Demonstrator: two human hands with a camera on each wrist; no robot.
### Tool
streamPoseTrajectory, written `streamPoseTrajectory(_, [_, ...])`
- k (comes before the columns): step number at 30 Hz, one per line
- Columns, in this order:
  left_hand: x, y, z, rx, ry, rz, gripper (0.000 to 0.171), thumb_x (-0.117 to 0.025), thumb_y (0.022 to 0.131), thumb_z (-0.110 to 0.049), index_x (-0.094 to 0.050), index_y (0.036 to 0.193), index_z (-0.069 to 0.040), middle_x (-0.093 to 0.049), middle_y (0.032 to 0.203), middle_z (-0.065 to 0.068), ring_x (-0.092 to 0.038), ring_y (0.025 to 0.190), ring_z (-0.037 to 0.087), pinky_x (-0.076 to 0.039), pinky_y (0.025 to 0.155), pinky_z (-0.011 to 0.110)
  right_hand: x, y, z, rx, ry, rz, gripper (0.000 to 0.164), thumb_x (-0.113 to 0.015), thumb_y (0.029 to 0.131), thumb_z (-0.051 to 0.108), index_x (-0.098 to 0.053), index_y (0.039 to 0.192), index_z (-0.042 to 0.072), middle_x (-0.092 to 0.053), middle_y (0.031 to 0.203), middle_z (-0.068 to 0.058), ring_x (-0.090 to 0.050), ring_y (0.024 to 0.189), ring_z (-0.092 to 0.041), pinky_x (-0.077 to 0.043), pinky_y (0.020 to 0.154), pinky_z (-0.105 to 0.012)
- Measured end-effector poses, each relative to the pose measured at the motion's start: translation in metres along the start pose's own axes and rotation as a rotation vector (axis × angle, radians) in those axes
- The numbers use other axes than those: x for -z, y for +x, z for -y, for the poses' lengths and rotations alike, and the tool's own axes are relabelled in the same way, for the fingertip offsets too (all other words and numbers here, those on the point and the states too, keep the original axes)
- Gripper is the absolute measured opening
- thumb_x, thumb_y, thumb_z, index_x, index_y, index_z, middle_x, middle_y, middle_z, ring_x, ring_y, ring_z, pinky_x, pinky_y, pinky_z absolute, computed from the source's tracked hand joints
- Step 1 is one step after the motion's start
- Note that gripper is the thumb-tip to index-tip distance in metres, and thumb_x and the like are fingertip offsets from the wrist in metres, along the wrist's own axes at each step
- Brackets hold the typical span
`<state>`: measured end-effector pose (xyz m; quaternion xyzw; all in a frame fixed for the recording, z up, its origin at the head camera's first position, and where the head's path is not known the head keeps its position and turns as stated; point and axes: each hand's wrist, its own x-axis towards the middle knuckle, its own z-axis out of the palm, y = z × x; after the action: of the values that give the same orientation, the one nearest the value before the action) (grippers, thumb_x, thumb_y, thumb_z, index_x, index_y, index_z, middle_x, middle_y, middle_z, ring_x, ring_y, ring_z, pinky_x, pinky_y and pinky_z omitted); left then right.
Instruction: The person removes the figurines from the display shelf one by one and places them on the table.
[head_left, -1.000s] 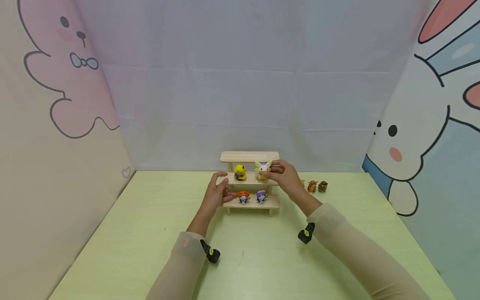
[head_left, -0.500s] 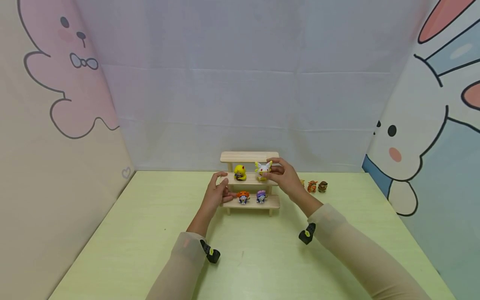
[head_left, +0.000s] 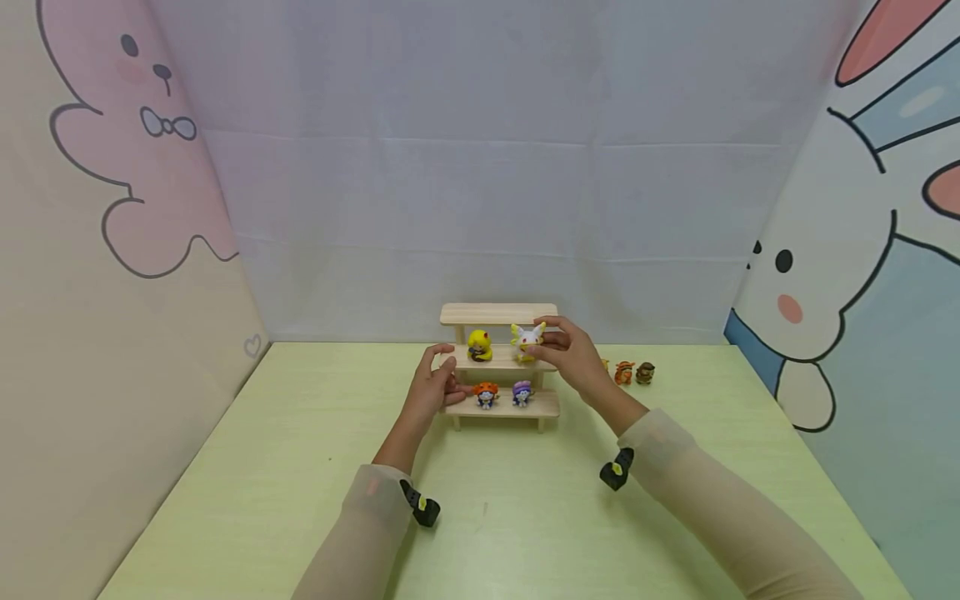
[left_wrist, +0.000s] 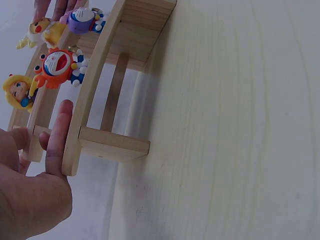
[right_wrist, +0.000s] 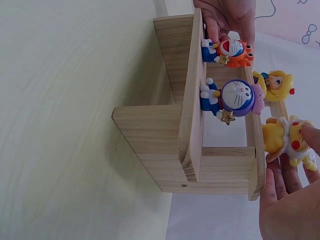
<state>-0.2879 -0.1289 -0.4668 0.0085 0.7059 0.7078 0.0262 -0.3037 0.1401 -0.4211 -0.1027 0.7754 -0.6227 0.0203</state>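
A three-tier wooden display shelf [head_left: 498, 313] stands near the back of the table. At its left end my left hand [head_left: 431, 387] grips the middle board, with other fingers lying along the bottom board [left_wrist: 97, 75]. My right hand [head_left: 572, 357] pinches a white-and-yellow figurine [right_wrist: 295, 140], which has red cheeks, at the right of the middle board. Left of it on that board sits a yellow-haired figurine [head_left: 480, 345]. The bottom board carries an orange-hooded Doraemon figurine [right_wrist: 232, 53] and a purple-hooded Doraemon figurine [right_wrist: 237, 98]. The right fingers partly cover the white-and-yellow figurine.
Right of the shelf, small figurines stand in a row on the table: an orange one [head_left: 624, 372], a brown one [head_left: 645, 373] and a yellow one partly hidden behind the right hand. A pale curtain [head_left: 480, 183] hangs behind the table [head_left: 300, 467].
Nearly nothing differs. The right wrist has shifted very slightly to the right, while the right fingers stay on the white-and-yellow figurine. The left hand keeps its place on the shelf.
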Motion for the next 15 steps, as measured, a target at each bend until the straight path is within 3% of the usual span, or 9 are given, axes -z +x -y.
streamPoseTrajectory(15, [0.000, -0.001, 0.001, 0.000, -0.007, 0.005, 0.040, -0.046, 0.112, -0.028, -0.043, 0.150, -0.015, -0.052, 0.085, 0.009, -0.076, 0.085, 0.030, -0.064, 0.080, 0.041, 0.012, -0.006, -0.003, 0.001, 0.003, -0.008, 0.056, -0.075, 0.098, 0.021, -0.053, 0.148, 0.014, -0.061, 0.135, -0.020, -0.059, 0.127, -0.033, -0.051, 0.105, -0.046])
